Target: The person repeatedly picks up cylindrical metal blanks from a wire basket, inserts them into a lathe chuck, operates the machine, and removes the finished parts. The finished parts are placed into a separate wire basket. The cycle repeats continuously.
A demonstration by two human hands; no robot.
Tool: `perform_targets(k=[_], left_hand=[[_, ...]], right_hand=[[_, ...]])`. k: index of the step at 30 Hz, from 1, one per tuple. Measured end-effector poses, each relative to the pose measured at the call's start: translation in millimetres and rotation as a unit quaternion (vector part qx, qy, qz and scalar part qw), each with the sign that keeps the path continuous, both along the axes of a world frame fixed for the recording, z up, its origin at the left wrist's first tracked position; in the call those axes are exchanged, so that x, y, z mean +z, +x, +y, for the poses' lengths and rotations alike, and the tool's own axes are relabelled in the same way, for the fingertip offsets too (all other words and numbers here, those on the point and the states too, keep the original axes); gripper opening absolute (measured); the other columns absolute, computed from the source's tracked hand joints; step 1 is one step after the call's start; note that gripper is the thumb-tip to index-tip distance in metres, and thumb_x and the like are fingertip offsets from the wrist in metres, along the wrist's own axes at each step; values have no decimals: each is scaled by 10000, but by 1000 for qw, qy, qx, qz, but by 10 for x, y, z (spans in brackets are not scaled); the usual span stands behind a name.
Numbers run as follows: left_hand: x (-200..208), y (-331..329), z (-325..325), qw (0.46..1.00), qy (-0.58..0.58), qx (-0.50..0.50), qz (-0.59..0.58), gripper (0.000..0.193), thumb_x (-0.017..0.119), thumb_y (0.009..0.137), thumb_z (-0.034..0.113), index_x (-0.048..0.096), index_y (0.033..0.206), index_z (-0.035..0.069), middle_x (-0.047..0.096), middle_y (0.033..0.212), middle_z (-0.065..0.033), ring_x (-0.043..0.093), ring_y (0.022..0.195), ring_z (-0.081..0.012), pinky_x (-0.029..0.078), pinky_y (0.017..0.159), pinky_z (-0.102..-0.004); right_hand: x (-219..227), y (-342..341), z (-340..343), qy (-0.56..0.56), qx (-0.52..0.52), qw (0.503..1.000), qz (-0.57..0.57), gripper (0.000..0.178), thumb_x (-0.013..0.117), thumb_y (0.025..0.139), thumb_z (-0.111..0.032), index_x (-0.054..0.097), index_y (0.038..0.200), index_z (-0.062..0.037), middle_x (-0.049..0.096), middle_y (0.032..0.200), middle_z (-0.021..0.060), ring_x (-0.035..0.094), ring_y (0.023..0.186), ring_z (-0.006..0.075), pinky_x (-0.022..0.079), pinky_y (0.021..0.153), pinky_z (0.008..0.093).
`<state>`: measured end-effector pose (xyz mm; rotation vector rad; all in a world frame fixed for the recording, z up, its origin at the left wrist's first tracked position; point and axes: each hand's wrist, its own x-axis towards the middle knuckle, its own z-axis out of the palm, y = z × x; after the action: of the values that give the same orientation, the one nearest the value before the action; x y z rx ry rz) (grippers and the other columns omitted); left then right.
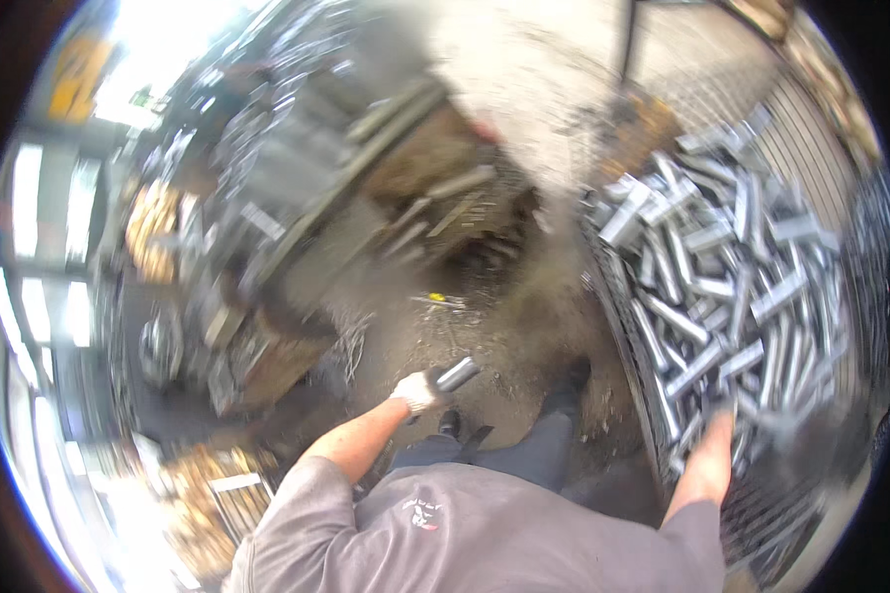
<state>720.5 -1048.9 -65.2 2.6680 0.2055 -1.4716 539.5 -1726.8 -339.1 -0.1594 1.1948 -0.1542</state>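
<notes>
My left hand [418, 391], in a pale glove, is closed round a short grey metal bar [459, 375] in front of my body. My right arm reaches down into a large wire-mesh bin [627, 331] full of short silvery metal pieces [707, 287], some of them tube-like. My right hand [724, 407] is among the pieces at the bin's near side. Its fingers are smeared and partly hidden, so what they grip does not show.
On the left stands a blurred workbench [311, 237] with metal parts on and under it. A wooden crate [267, 371] is below it. Dark, littered floor [504, 395] lies round my feet. A yellow scrap [437, 297] lies ahead.
</notes>
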Motion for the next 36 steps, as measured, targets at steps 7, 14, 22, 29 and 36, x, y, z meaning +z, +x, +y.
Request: perform_targets(k=[7,14,22,29,36], left_hand=[[-37,-2120,3269,922,57,368,-108,799,824,764,540,668,1394,74,753,1299,-191,722,1228,-318,560,1029,-414],[-543,-3711,4977,785,66,565,-244,653,844,748,337,686,1307,39,776,1172,-184,753,1079,-336,583,968,-423],[-136,-3220,5840,573,-121,685,-434,498,875,753,201,688,1181,27,766,1023,-101,741,896,-234,599,832,-399],[1025,-2734,6205,534,-209,620,-536,426,874,758,39,705,1149,37,767,1015,-57,734,904,-186,594,858,-355],[1832,-1513,6728,547,-235,527,-606,471,899,755,23,719,1189,50,776,1060,-57,750,947,-178,628,898,-343]], right_hand=[[1070,-456,1135,-244,71,967,0,452,693,1022,-403,675,1306,-51,734,1182,82,710,1086,249,619,951,385],[3227,930,5113,-443,565,684,-131,578,832,814,-129,627,1325,46,734,1205,146,716,1103,265,577,1016,398],[4319,1728,7867,-538,699,401,-245,457,894,761,-147,719,1158,-5,794,1035,106,774,927,220,621,876,383],[5391,2274,9672,-495,590,332,-544,523,900,771,-7,698,1250,-65,768,1201,74,746,1102,190,609,972,371],[6183,4067,11096,-649,535,225,-492,505,850,830,-259,660,1239,-34,775,1035,166,777,949,270,629,924,418]])
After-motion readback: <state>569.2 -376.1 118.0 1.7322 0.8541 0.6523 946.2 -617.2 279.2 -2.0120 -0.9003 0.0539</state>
